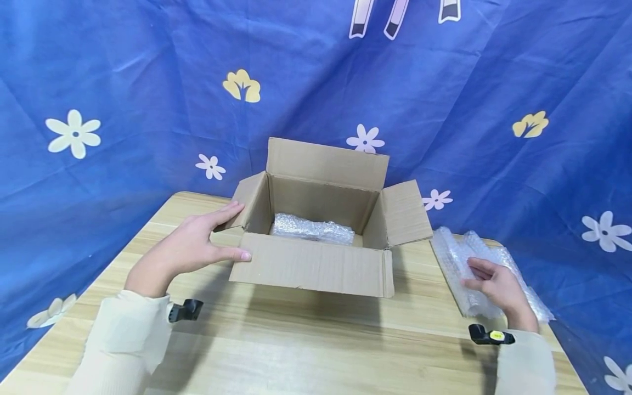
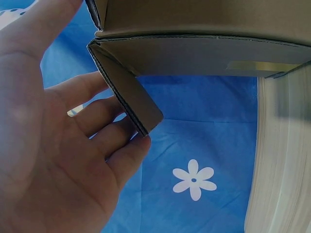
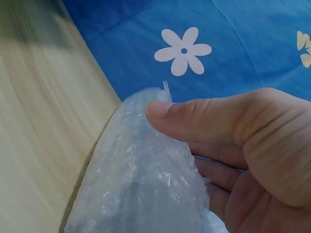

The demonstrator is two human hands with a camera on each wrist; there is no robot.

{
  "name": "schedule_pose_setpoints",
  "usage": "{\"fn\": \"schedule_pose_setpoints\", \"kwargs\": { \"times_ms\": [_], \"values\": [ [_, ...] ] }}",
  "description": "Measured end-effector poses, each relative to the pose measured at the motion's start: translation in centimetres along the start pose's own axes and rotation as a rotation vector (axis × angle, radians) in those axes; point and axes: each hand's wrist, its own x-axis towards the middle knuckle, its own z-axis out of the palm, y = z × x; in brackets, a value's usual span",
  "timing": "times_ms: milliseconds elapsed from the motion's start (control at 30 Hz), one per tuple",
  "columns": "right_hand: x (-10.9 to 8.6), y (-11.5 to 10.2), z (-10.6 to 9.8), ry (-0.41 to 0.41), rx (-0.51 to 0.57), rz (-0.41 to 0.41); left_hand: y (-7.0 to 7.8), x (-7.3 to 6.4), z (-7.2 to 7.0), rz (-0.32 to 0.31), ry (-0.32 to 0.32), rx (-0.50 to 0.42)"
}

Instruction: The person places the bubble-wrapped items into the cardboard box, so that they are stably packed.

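An open cardboard box [image 1: 311, 269] stands on the table with its flaps spread outward. A piece of bubble wrap [image 1: 313, 229] lies inside it; whether it wraps something cannot be told. My left hand [image 1: 190, 244] holds the box's near left corner, thumb on the front flap. In the left wrist view its fingers [image 2: 99, 116] bend against the side flap [image 2: 129, 94]. At the table's right, my right hand [image 1: 501, 288] grips bubble wrap [image 3: 136, 165], thumb on its near face and the other fingers partly hidden behind. More bubble wrap [image 1: 535, 302] lies beneath and beside that hand.
The wooden table [image 1: 316, 351] extends in front of the box. Behind it hangs a blue cloth [image 1: 306, 66] with flower prints, close to the box's back flap. The bubble wrap lies near the table's right edge.
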Motion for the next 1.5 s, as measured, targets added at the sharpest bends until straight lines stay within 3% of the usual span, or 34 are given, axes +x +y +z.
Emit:
{"fn": "schedule_pose_setpoints", "kwargs": {
  "times_ms": [233, 500, 900, 1233, 1500],
  "values": [
    [0.2, 0.0, 0.4, -0.032, 0.017, -0.013, -0.1, -0.1, -0.1, -0.001, 0.002, 0.0],
    [-0.1, 0.2, 0.5, -0.123, 0.017, -0.002, -0.1, -0.1, 0.0, 0.004, 0.005, 0.001],
    [-0.1, -0.3, 0.3, -0.13, -0.103, 0.032, -0.1, -0.1, 0.0, 0.006, 0.006, -0.001],
    [-0.3, -0.2, 1.0, -0.048, -0.185, -0.083, 0.0, -0.1, 0.1, 0.004, 0.003, 0.008],
    [-0.5, -0.2, 1.2, 0.044, -0.203, -0.112, 0.1, -0.2, 0.0, -0.003, 0.001, 0.008]
  ]
}}
